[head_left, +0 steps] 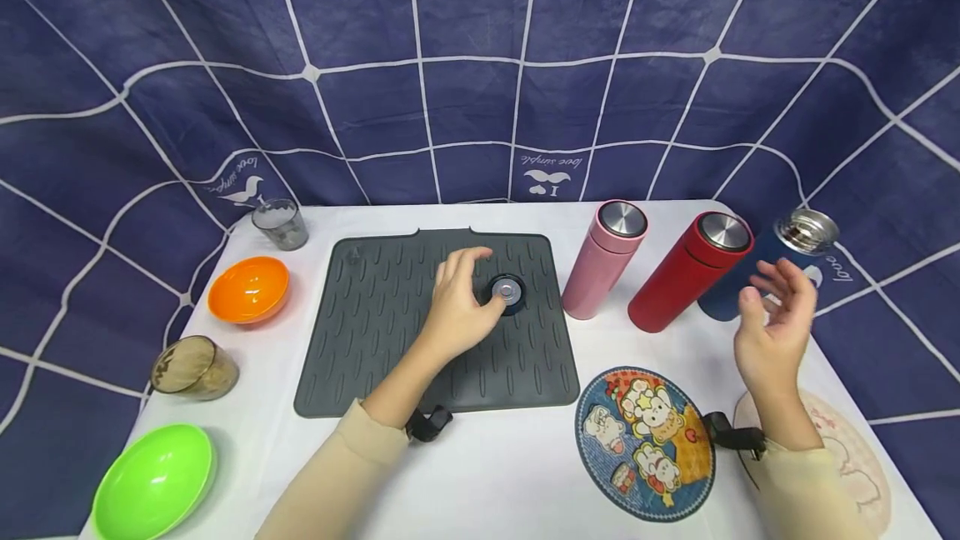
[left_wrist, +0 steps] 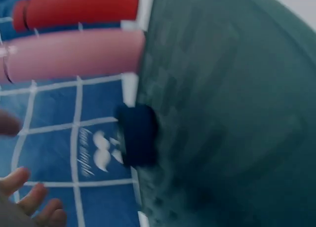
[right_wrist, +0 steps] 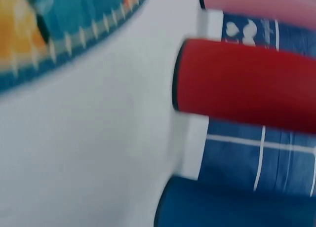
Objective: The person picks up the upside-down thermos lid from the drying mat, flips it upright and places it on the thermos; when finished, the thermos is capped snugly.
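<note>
A dark blue bottle lid (head_left: 510, 293) lies on the grey drying mat (head_left: 375, 357), its metal inner side facing up. My left hand (head_left: 462, 307) is above the mat beside this lid, thumb and fingers spread apart, and the left wrist view shows a gap between hand and lid (left_wrist: 139, 135). On the right stands a blue thermos bottle (head_left: 722, 300) without its lid, steel neck exposed. Just in front of it, my right hand (head_left: 776, 332) hovers with loosely bent fingers and holds nothing. In the right wrist view that hand is out of sight.
Left of the blue bottle stand a red thermos (head_left: 678, 282) and a pink thermos (head_left: 600, 265), both lidded. Two round patterned mats, one colourful (head_left: 600, 473), one pale (head_left: 862, 473), lie in front. Along the left are glasses (head_left: 281, 227), an orange bowl (head_left: 249, 290) and a green bowl (head_left: 153, 482).
</note>
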Action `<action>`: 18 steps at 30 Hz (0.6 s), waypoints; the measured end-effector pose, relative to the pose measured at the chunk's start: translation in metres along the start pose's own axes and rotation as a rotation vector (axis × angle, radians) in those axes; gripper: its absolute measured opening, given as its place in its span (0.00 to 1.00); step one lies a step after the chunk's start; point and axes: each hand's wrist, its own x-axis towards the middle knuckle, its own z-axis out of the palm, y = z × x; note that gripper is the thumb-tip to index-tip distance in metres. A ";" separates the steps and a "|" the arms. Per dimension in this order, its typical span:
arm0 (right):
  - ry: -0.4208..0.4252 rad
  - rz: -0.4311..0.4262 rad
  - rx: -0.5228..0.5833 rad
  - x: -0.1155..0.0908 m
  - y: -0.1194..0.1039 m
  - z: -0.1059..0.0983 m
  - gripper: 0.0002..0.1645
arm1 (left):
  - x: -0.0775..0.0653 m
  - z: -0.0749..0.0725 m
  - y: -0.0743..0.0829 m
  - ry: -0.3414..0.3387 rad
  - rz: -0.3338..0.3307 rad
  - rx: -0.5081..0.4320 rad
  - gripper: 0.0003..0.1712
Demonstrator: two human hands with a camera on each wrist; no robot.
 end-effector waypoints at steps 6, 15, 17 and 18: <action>0.253 0.118 -0.157 0.030 0.010 -0.021 0.41 | 0.006 0.007 -0.031 -0.179 -0.174 0.160 0.50; 0.007 0.543 -0.250 0.054 0.030 -0.027 0.61 | 0.015 0.021 -0.040 -0.268 -0.242 0.214 0.55; -0.010 0.550 -0.261 0.057 0.034 -0.024 0.60 | 0.016 0.023 -0.040 -0.272 -0.251 0.230 0.54; -0.014 0.547 -0.263 0.058 0.036 -0.023 0.59 | 0.017 0.024 -0.040 -0.273 -0.255 0.238 0.54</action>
